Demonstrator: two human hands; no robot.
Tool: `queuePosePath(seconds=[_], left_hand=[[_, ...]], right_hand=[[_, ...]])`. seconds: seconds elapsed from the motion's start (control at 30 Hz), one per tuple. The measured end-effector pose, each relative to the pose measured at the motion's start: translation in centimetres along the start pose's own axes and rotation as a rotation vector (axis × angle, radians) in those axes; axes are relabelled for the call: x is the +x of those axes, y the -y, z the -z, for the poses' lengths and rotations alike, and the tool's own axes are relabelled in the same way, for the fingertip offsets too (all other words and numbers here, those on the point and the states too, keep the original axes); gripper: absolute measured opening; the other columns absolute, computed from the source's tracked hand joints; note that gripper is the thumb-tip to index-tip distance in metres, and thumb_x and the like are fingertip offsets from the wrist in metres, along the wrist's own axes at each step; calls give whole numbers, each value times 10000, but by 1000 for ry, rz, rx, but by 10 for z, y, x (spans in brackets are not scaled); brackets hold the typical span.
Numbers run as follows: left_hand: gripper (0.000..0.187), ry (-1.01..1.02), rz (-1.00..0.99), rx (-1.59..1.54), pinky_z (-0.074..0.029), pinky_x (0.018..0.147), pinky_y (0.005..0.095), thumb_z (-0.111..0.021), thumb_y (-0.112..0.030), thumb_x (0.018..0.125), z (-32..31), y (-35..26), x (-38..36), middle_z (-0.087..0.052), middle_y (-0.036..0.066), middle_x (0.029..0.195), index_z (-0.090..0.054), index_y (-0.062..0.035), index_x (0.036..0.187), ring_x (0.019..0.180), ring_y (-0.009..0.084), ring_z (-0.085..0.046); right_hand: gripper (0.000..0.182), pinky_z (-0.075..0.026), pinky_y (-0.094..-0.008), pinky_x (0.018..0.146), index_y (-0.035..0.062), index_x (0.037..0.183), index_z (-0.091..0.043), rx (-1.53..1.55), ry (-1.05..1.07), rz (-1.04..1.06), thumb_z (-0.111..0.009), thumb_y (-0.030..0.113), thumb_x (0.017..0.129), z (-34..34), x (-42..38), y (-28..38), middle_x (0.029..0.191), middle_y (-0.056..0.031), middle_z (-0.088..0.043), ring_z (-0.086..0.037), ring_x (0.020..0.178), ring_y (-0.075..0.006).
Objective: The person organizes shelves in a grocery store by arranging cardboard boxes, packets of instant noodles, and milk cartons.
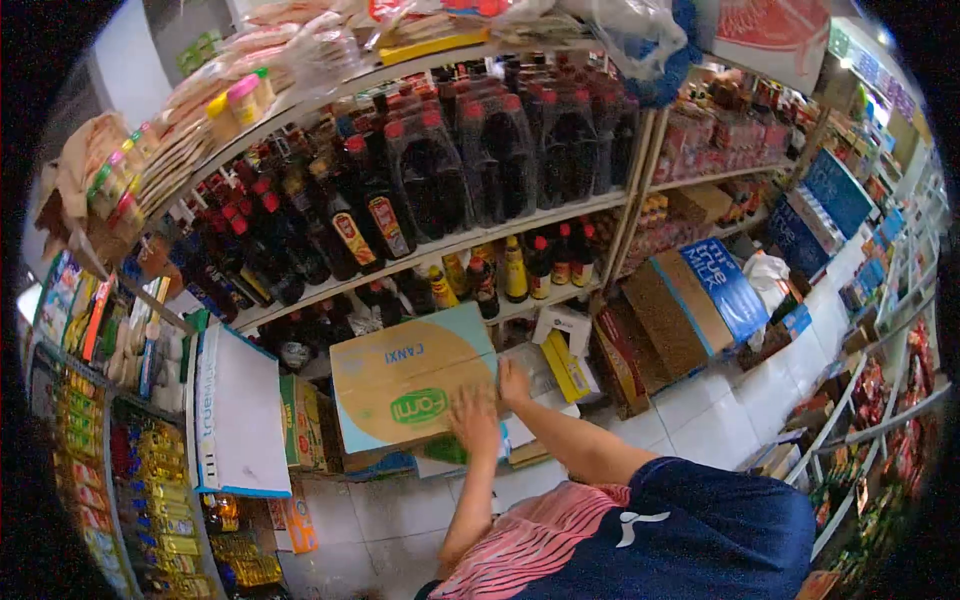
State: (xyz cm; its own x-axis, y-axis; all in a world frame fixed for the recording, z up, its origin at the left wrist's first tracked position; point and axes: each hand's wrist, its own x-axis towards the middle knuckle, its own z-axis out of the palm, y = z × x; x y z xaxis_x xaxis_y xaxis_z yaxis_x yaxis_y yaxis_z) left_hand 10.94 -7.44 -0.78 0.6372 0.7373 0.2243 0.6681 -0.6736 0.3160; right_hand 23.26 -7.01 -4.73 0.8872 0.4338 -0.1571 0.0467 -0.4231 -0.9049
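Note:
A cardboard box point(385, 365) with a pale blue band and a green label lies in front of the bottle shelves. My left hand point(474, 410) rests on the box near its right part, beside the green label, with its fingers spread. My right hand point(512, 382) is at the right edge of the box; its fingers look bent against that edge, and what they grip is hard to make out. Right of it sit a white box point(563, 328) and a yellow pack point(567, 368).
Shelves point(440, 244) hold dark bottles with red caps point(495, 150). A blue and brown milk carton point(690, 300) stands on the tiled floor point(700, 415) at right. At left are a white-topped box point(240, 410) and oil bottles point(165, 490). Racks line the far right.

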Motion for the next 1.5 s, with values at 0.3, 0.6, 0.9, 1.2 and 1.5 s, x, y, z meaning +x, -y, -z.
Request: queuePosePath(seconds=[0.3,0.6,0.9,1.2,1.5], left_hand=[[506,-148,653,198,-207,1017,477,-433,-229,869,61,191,30,-296,128,1372,-270,-213,1348,1264,309,-260],[449,-357,335,-1312,-232,1005,451,-472,-262,835,-49,57,20,-370,165,1309,-428,-64,1236,1230,318,-308],[456,-247,419,150,-291,944,491,-522,-265,807,38,161,34,-456,161,1225,-442,-117,1230,1152,336,-401],[341,-555,955,-1643,-435,849,383,-409,-214,899,-11,286,-35,-524,106,1149,-459,-54,1196,1053,260,-488],[438,-521,1048,-1584,-362,484,239,-541,-469,800,12,275,-103,-572,32,825,-555,-107,1046,624,117,-513]], right_hand=[[477,-408,-485,744,-23,947,-527,-175,80,86,-288,389,912,21,-20,37,916,-268,-555,-526,856,-431],[205,-419,-283,779,-19,976,-553,415,106,683,-489,124,845,117,-26,217,906,-118,-588,-549,858,-176],[233,-407,-317,819,-6,1006,-547,545,472,1799,-508,116,812,324,-146,412,985,-116,-573,-536,921,-211],[272,-387,-316,850,-6,1038,-532,586,602,1750,-525,122,799,325,-146,435,1017,-121,-562,-522,957,-209],[315,-368,-316,881,-7,1070,-518,676,1043,1424,-542,128,787,186,-134,410,1049,-126,-552,-509,993,-207]])
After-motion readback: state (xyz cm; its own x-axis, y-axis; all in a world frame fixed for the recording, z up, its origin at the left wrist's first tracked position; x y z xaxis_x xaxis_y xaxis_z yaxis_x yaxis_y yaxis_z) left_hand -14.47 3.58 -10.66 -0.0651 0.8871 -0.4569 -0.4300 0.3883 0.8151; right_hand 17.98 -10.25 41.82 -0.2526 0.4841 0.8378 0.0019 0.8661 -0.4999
